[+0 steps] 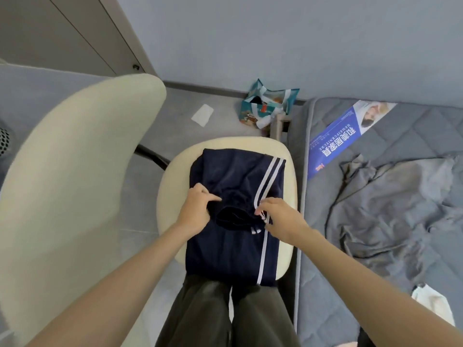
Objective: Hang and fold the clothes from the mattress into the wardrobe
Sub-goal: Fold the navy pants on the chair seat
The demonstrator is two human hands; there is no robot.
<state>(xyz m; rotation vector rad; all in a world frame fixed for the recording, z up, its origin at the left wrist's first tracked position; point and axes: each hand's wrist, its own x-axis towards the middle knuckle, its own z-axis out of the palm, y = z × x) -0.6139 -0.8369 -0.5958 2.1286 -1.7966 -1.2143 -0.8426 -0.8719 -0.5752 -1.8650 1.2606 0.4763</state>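
The left hand [196, 209] pinches a fold of the navy blue track trousers with white side stripes [233, 249] at their middle, while the right hand [278, 217], just to its right, curls its fingers round the striped edge of the same fabric. The trousers lie folded on the cream padded chair seat [250, 144], their near end overhanging it. Left is the cream curved chair back [75, 184]; right, on the grey quilted mattress [400, 126], lie a crumpled grey garment [390, 209] and a blue printed label [345, 136], with a teal patterned bag [268, 106] on the far floor.
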